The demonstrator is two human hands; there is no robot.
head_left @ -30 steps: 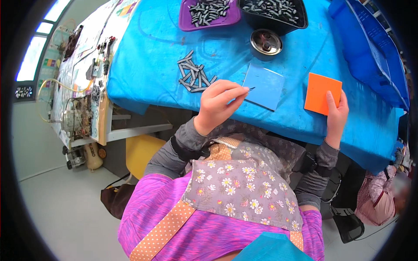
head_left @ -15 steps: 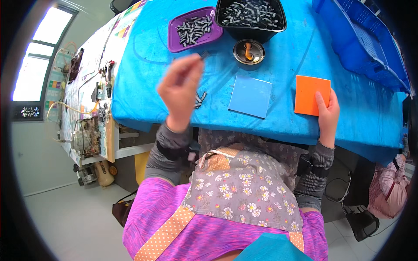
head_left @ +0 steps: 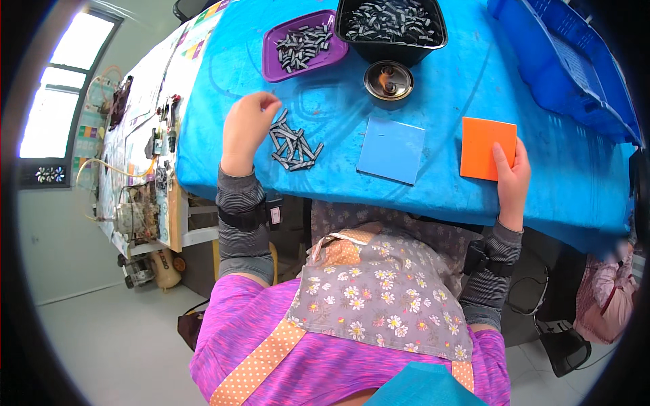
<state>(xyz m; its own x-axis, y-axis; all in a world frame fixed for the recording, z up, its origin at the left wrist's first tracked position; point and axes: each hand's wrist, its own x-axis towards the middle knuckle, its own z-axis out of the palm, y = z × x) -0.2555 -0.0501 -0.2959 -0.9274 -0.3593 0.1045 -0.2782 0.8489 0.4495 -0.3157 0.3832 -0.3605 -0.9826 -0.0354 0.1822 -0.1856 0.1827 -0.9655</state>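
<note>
My left hand [head_left: 250,127] is at the upper left edge of a loose pile of small ribbed grey-black pieces [head_left: 295,146], which look like short springs. Its thumb and fingers are pinched together; whatever they hold, if anything, is hidden. On the right, my right hand [head_left: 514,177] grips the lower right corner of a flat orange square [head_left: 484,145], thumb on top and fingers beneath. Between the hands lies a flat light-blue square [head_left: 391,150]. Behind it stands a round metal tin [head_left: 388,82] with a faint orange, flame-like glow inside.
A purple tray [head_left: 271,66] and a deep black bin [head_left: 386,54], both holding many ribbed pieces, stand at the back. Blue plastic crates [head_left: 535,68] line the far right. A blue cloth [head_left: 440,88] covers the table. Another person in pink [head_left: 601,298] is at the right edge.
My left hand has moved left and a little down, uncovering the pile of ribbed pieces. The orange glow in the tin looks fainter. My right hand still holds the orange square.
</note>
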